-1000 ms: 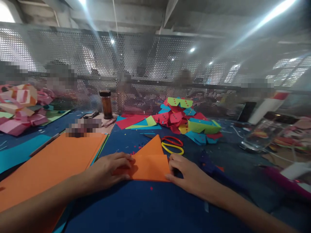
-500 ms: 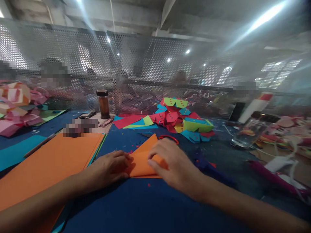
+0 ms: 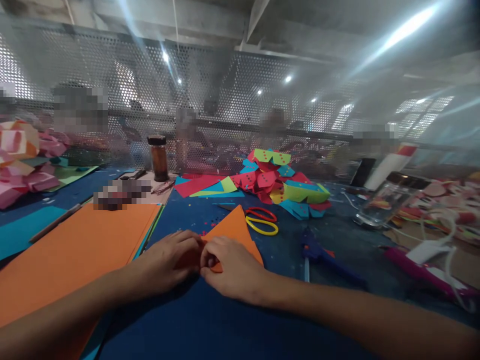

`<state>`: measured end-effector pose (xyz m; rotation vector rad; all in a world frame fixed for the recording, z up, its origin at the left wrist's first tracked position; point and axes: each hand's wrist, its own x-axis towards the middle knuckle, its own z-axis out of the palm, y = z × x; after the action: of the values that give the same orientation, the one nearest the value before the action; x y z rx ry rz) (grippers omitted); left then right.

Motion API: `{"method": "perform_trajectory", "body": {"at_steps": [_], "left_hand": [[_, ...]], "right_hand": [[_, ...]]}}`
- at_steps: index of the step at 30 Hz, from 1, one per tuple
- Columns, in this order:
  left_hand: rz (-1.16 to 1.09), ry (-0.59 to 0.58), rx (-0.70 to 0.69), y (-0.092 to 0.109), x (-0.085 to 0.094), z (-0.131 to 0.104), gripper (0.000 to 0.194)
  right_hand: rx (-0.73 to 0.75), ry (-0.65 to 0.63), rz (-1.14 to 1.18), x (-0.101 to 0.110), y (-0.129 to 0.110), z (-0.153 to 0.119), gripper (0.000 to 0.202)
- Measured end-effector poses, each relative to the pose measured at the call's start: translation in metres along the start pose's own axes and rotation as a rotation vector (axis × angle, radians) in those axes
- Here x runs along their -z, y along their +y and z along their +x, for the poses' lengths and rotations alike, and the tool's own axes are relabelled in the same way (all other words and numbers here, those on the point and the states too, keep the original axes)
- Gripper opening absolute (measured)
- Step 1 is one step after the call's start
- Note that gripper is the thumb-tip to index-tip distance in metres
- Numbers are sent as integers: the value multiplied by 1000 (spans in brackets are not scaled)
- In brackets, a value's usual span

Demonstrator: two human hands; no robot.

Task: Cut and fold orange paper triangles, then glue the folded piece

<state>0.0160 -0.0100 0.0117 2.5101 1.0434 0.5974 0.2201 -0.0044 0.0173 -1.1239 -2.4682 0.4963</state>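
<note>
A folded sheet of orange paper lies on the blue table, one pointed corner facing away from me. My left hand is closed at its left side, fingertips curled on the paper. Beside it, my right hand pinches the near edge, thumb and fingers close to the left fingertips. Part of the paper is hidden under both hands. Scissors with one red and one yellow handle rest just beyond the paper's right side. To the left is a stack of larger orange sheets.
Colourful folded paper pieces are heaped at the back. A blue glue gun lies on the right, near a tilted glass jar and a magenta tool. A dark-lidded brown bottle stands before the perforated metal screen.
My right hand has moved left along the paper to the left fingertips, uncovering the yellow scissor handle. My left hand stays almost in place.
</note>
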Motion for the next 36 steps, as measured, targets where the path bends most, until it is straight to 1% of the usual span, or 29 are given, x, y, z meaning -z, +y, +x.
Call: {"method": "perform_trajectory", "body": {"at_steps": [6, 11, 15, 17, 25, 30, 36], "left_hand": [[11, 13, -6, 3, 0, 2, 19], [14, 12, -2, 2, -1, 1, 16], [22, 12, -4, 0, -2, 1, 22], [31, 5, -3, 0, -2, 1, 24], [18, 17, -7, -2, -3, 0, 23], [22, 22, -8, -3, -4, -1, 17], [7, 23, 2, -3, -3, -2, 14]], "right_hand": [[-60, -9, -49, -3, -6, 3, 7], [-75, 0, -74, -3, -12, 1, 6], [-79, 5, -75, -3, -12, -1, 6], [-90, -4, -69, -2, -10, -2, 6], [-120, 14, -105, 7, 0, -15, 9], [-137, 16, -96, 13, 8, -24, 11], [-193, 9, -100, 22, 16, -36, 16]]}}
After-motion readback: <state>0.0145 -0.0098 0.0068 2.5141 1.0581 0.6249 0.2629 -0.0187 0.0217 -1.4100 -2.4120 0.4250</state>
